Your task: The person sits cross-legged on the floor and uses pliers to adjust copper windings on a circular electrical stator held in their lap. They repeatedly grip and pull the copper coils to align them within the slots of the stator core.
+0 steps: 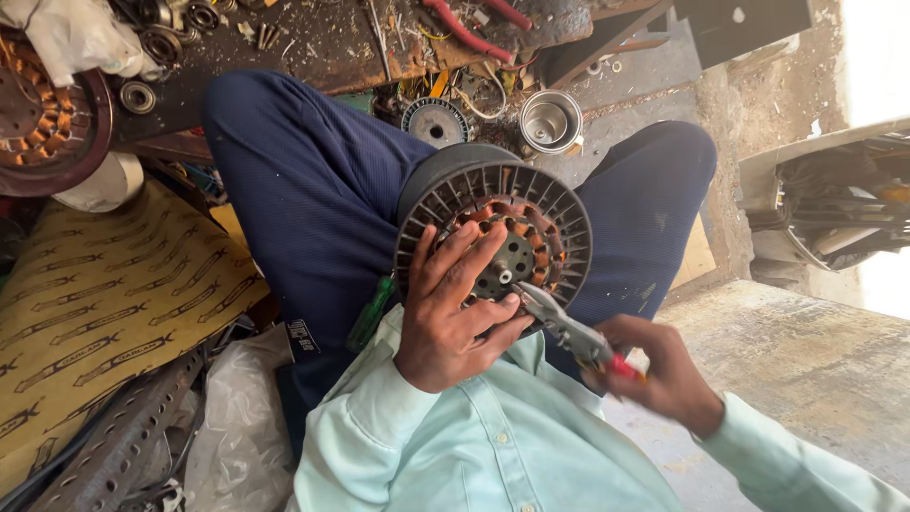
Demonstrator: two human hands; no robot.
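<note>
A round black motor stator with radial fins and copper windings rests in my lap, its open face toward me. My left hand lies spread over its lower left face, fingers on the windings and thumb near the hub. My right hand grips red-handled pliers whose metal jaws reach the stator's centre beside my left thumb. A green-handled screwdriver lies on my thigh just left of the stator.
Another copper-wound stator sits at the far left. A shiny metal cup and a small round part lie beyond my knees among scattered bearings and scrap. Patterned cardboard and perforated metal strip lie at left; concrete ledge at right.
</note>
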